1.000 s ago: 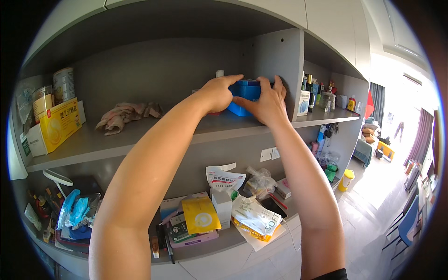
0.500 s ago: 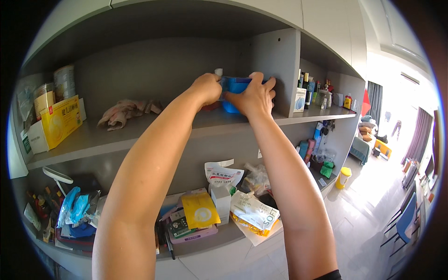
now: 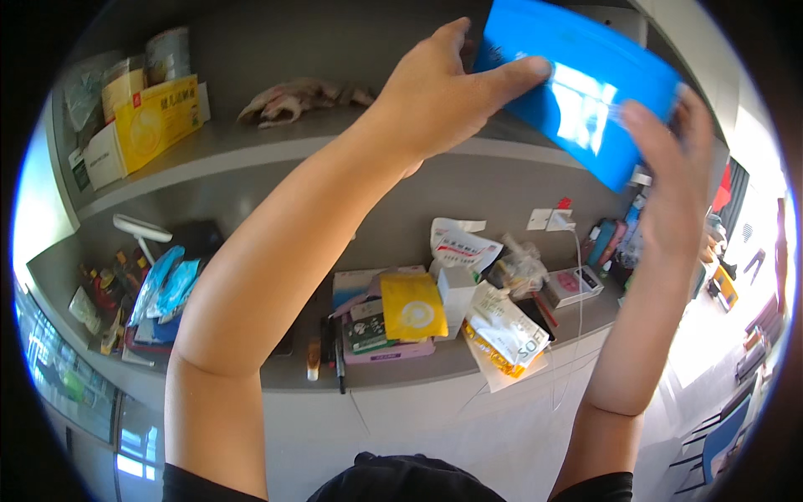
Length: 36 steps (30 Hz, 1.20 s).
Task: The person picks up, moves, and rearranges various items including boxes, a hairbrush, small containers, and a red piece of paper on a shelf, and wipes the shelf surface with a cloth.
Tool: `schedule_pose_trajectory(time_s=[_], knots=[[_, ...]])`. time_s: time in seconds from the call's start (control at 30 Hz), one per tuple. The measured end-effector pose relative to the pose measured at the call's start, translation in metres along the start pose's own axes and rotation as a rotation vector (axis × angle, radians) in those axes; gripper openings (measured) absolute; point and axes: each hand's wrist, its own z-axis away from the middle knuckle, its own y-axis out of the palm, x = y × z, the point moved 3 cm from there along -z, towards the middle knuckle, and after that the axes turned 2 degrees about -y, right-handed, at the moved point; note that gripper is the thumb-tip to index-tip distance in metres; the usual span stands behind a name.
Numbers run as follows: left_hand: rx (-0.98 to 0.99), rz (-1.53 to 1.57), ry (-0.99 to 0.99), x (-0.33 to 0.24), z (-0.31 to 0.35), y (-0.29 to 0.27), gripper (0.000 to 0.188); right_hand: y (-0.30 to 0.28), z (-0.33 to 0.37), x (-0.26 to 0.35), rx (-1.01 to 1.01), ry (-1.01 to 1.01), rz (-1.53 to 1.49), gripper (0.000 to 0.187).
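A glossy blue plastic box (image 3: pixel 577 92) is lifted in front of the upper shelf, tilted down to the right, with window light glaring off its side. My left hand (image 3: pixel 456 88) grips its left end, thumb pressed on the near face. At the opposite end my right hand (image 3: pixel 673 159), a little blurred, clasps the edge with the thumb in front and fingers behind. What the box holds, if anything, is hidden. Behind my left wrist, a crumpled pinkish cloth (image 3: pixel 301 100) lies on the upper shelf (image 3: pixel 217 159).
A yellow-and-white carton (image 3: pixel 159 121) and a tin (image 3: pixel 168 57) stand at the upper shelf's left end. Below are a yellow packet (image 3: pixel 414 307), a white pouch (image 3: pixel 506 326), a white box (image 3: pixel 574 286), blue masks (image 3: pixel 171 284) and a white charger cable (image 3: pixel 579 293) hanging from a socket.
Both hands have lifted the blue box off the upper shelf and brought it up, right and nearer, tilting it. The view has shifted, showing more of the lower counter.
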Motion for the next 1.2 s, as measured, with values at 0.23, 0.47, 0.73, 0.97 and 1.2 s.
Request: schedule_pose_trajectory(time_s=[0.23, 0.47, 0.73, 0.97, 1.2], knots=[[0.16, -0.131, -0.06, -0.033, 0.08, -0.037, 0.078, -0.015, 0.051, 0.017, 0.086, 0.162, -0.273, 0.102], [0.109, 0.187, -0.259, 0.009, 0.183, -0.076, 0.072, 0.034, 0.155, 0.027, 0.322, 0.276, -0.487, 0.091], [-0.193, 0.409, -0.623, 0.072, 0.312, -0.093, 0.074, 0.093, 0.299, 0.011, 0.566, 0.251, -0.555, 0.084], [-0.764, 0.645, -1.26, 0.141, 0.444, -0.068, 0.06, 0.146, 0.415, 0.032, 0.568, 0.129, -0.273, 0.081], [-0.8, 0.667, -1.239, 0.148, 0.462, -0.084, 0.065, 0.17, 0.446, 0.04, 0.538, 0.162, -0.264, 0.082]])
